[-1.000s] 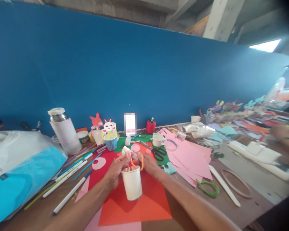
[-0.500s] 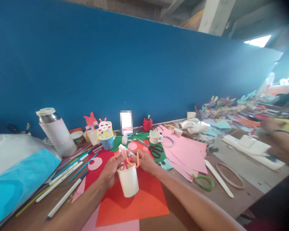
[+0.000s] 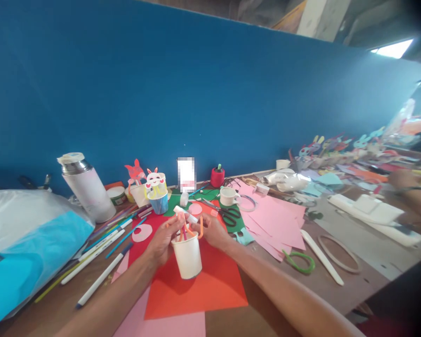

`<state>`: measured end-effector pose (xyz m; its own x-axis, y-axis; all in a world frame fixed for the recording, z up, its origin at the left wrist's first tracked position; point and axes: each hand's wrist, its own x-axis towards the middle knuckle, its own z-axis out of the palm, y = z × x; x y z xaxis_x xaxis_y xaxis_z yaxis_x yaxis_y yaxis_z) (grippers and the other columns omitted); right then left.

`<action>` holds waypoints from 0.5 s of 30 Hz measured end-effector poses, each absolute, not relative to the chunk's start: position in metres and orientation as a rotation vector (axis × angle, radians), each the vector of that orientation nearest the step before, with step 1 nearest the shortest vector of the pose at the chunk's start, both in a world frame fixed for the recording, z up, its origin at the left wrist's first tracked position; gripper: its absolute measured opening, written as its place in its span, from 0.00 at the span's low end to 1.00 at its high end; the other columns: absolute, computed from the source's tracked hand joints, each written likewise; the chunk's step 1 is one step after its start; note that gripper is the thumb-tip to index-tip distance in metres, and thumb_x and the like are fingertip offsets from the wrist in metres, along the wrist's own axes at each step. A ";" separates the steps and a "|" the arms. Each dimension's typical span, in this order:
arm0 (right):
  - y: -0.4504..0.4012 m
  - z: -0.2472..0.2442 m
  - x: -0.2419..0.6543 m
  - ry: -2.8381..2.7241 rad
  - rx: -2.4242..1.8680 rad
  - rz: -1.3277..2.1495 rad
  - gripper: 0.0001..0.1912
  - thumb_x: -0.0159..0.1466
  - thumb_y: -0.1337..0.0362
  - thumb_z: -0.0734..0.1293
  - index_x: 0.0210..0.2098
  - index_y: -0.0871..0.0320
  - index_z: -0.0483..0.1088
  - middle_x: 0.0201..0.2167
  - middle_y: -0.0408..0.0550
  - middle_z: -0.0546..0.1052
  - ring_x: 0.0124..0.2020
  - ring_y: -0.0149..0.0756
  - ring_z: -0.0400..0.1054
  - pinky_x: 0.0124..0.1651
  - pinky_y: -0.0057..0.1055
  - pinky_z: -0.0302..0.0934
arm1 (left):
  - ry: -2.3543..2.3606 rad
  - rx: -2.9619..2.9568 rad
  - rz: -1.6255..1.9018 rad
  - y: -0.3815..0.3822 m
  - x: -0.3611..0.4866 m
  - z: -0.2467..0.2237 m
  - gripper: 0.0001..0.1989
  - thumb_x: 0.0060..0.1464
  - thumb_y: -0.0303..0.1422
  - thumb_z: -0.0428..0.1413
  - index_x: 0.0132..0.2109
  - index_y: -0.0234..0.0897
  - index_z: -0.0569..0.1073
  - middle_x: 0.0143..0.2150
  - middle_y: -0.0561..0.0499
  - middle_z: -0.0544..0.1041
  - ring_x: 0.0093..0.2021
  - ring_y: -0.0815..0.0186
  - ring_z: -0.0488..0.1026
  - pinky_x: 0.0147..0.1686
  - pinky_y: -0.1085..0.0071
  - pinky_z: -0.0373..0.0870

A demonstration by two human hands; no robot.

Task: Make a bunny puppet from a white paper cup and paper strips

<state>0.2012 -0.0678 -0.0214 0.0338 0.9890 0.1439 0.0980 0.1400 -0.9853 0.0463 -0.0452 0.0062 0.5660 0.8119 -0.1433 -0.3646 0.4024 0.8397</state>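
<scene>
A white paper cup [image 3: 187, 258] is in front of me over orange paper, with bent orange strips [image 3: 201, 227] and a dark pink piece at its mouth. My left hand [image 3: 164, 239] is closed at the cup's left rim, its fingertips bunched by the strips. Across the top of the cup lies a short white tube [image 3: 185, 214]. My right hand [image 3: 212, 230] closes on the tube's right end, beside an orange strip. The fingers partly hide what is inside the rim.
Markers [image 3: 103, 276] and a white thermos [image 3: 87, 187] are at left. Behind are a blue cup [image 3: 158, 203] with a rabbit cutout, black-handled scissors [image 3: 228, 216] and a white mug [image 3: 228, 196]. Pink sheets [image 3: 273, 220] spread rightward. Another person's arm [image 3: 412, 185] reaches in at far right.
The view has shifted slightly, so most things sit a little further right and higher. Both hands stay at the cup and white tube with nearly the same grip.
</scene>
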 end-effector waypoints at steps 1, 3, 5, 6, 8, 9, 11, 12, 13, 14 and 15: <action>-0.068 -0.021 0.202 -1.310 -1.202 1.011 0.14 0.50 0.57 0.68 0.23 0.58 0.60 0.20 0.38 0.64 0.21 0.25 0.55 0.23 0.23 0.50 | 0.610 0.856 0.803 -0.045 0.046 0.007 0.15 0.46 0.32 0.57 0.43 0.31 0.71 0.33 0.44 0.77 0.30 0.62 0.75 0.30 0.70 0.70; -0.069 -0.021 0.202 -1.320 -1.186 1.036 0.14 0.52 0.55 0.66 0.24 0.58 0.62 0.21 0.39 0.65 0.22 0.26 0.56 0.24 0.24 0.51 | 0.616 0.845 0.815 -0.046 0.046 0.007 0.15 0.46 0.32 0.58 0.43 0.32 0.71 0.33 0.44 0.77 0.30 0.62 0.75 0.31 0.69 0.70; -0.071 -0.020 0.203 -1.326 -1.157 1.107 0.17 0.57 0.51 0.61 0.25 0.59 0.65 0.22 0.42 0.66 0.24 0.28 0.58 0.27 0.25 0.53 | 0.595 0.840 0.829 -0.047 0.047 0.008 0.14 0.46 0.30 0.58 0.42 0.32 0.71 0.34 0.45 0.77 0.32 0.61 0.75 0.33 0.68 0.70; -0.072 -0.020 0.203 -1.322 -1.148 1.143 0.20 0.59 0.50 0.58 0.25 0.60 0.66 0.22 0.43 0.67 0.25 0.29 0.60 0.28 0.26 0.54 | 0.585 0.839 0.835 -0.047 0.047 0.009 0.14 0.46 0.30 0.58 0.42 0.32 0.72 0.34 0.45 0.77 0.32 0.61 0.75 0.34 0.68 0.70; -0.073 -0.020 0.203 -1.303 -1.148 1.186 0.24 0.60 0.48 0.54 0.25 0.61 0.68 0.22 0.44 0.67 0.27 0.30 0.61 0.30 0.26 0.55 | 0.580 0.840 0.835 -0.048 0.047 0.009 0.13 0.46 0.29 0.58 0.41 0.32 0.72 0.34 0.45 0.77 0.33 0.60 0.75 0.34 0.67 0.70; -0.073 -0.020 0.203 -1.296 -1.146 1.194 0.24 0.60 0.48 0.54 0.24 0.61 0.68 0.21 0.44 0.67 0.26 0.30 0.60 0.29 0.26 0.55 | 0.584 0.840 0.833 -0.048 0.048 0.010 0.13 0.46 0.29 0.58 0.41 0.32 0.72 0.34 0.45 0.77 0.32 0.60 0.75 0.34 0.66 0.71; -0.072 -0.020 0.202 -1.286 -1.129 1.198 0.22 0.59 0.49 0.57 0.24 0.61 0.67 0.20 0.43 0.66 0.24 0.28 0.58 0.27 0.25 0.54 | 0.595 0.844 0.833 -0.048 0.048 0.011 0.13 0.46 0.30 0.58 0.41 0.33 0.72 0.33 0.46 0.77 0.32 0.60 0.75 0.33 0.67 0.71; -0.071 -0.020 0.202 -1.286 -1.124 1.191 0.20 0.58 0.50 0.59 0.23 0.61 0.66 0.20 0.42 0.65 0.23 0.27 0.57 0.26 0.25 0.52 | 0.597 0.845 0.835 -0.048 0.048 0.011 0.13 0.46 0.30 0.58 0.41 0.32 0.72 0.32 0.46 0.77 0.31 0.61 0.75 0.32 0.68 0.70; -0.070 -0.020 0.201 -1.289 -1.124 1.175 0.19 0.57 0.50 0.60 0.23 0.60 0.65 0.19 0.41 0.64 0.22 0.26 0.56 0.25 0.24 0.51 | 0.600 0.846 0.835 -0.049 0.048 0.012 0.13 0.45 0.30 0.58 0.41 0.32 0.72 0.31 0.46 0.77 0.31 0.62 0.75 0.31 0.69 0.70; -0.070 -0.019 0.200 -1.294 -1.128 1.150 0.17 0.57 0.52 0.61 0.23 0.60 0.64 0.19 0.40 0.63 0.21 0.26 0.54 0.24 0.24 0.50 | 0.602 0.846 0.834 -0.049 0.048 0.013 0.13 0.45 0.30 0.58 0.41 0.32 0.72 0.31 0.46 0.77 0.30 0.63 0.75 0.31 0.70 0.70; -0.069 -0.019 0.200 -1.299 -1.137 1.115 0.16 0.56 0.53 0.62 0.22 0.59 0.63 0.19 0.39 0.62 0.21 0.25 0.53 0.23 0.23 0.49 | 0.606 0.845 0.829 -0.050 0.048 0.014 0.13 0.46 0.30 0.58 0.40 0.32 0.72 0.31 0.46 0.77 0.29 0.64 0.75 0.31 0.71 0.70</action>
<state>0.1995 -0.0693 -0.0191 -0.0171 0.9927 0.1196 0.0328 0.1201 -0.9922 0.0482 -0.0496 0.0143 0.5459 0.8259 -0.1407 -0.3850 0.3964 0.8334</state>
